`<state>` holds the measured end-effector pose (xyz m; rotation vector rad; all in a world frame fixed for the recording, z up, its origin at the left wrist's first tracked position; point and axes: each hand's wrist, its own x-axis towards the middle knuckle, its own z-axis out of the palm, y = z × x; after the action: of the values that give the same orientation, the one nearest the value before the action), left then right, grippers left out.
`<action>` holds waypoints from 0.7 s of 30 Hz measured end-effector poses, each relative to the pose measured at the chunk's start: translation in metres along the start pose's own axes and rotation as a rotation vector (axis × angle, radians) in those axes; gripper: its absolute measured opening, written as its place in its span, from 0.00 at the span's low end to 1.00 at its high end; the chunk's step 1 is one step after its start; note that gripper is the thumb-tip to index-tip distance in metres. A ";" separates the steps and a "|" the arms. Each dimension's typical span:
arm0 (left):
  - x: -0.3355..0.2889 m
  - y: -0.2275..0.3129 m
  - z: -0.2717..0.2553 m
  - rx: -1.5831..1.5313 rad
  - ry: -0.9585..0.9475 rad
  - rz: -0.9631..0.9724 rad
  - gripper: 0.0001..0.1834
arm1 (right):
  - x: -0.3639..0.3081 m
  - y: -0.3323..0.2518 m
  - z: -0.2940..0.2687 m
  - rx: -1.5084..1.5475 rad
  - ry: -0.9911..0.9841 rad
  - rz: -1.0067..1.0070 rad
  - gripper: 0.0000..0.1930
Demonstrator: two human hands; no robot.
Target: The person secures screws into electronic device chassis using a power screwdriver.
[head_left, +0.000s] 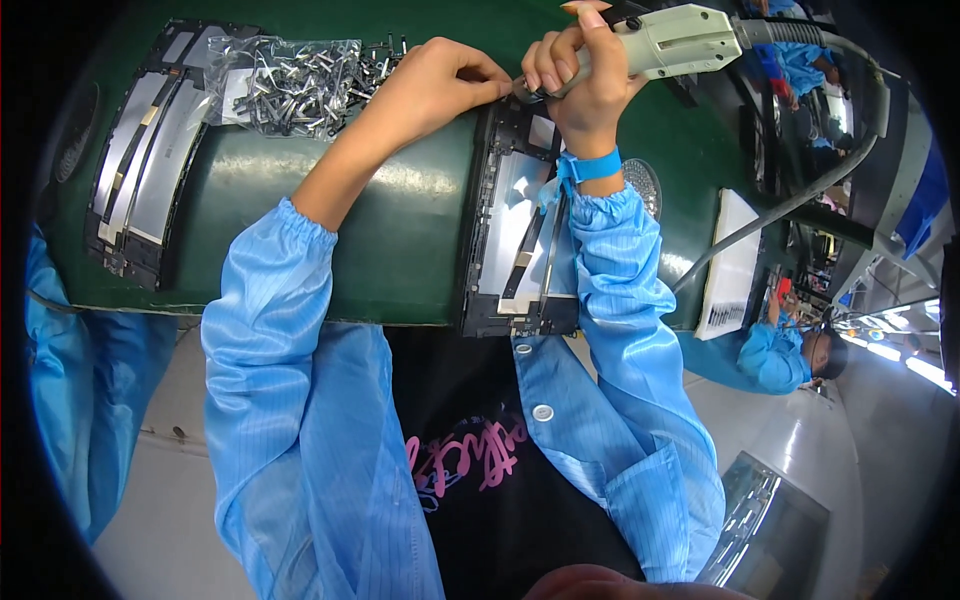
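Watching through the head camera, I've got my right hand (590, 80) wrapped around a pale, chunky power tool (685, 42), its working end pointing left toward the far end of a black-framed panel (512, 190). That panel lies on a green tabletop (400, 245) right in front of the body, its near end at the table edge. My left hand (440, 78) is bent over with thumb and fingertips close together near the tool's working end, by that same far end; honestly can't tell if they're pinching a tiny part. Further left there's a clear bag (300, 88) full of small metal pieces, overlapping a second, similar panel (165, 150) from this angle. Also, blue strap (597, 168) round the right wrist, and a grey cable (884, 105) looping off the tool on the right.
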<state>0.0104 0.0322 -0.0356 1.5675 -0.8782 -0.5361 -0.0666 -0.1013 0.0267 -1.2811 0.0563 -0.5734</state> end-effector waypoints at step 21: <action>0.000 0.002 -0.001 0.092 0.000 0.008 0.12 | 0.000 0.000 0.005 -0.035 -0.031 0.062 0.07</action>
<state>0.0107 0.0325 -0.0338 1.6467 -0.9194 -0.4959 -0.0652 -0.0970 0.0277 -1.3174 0.0799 -0.5009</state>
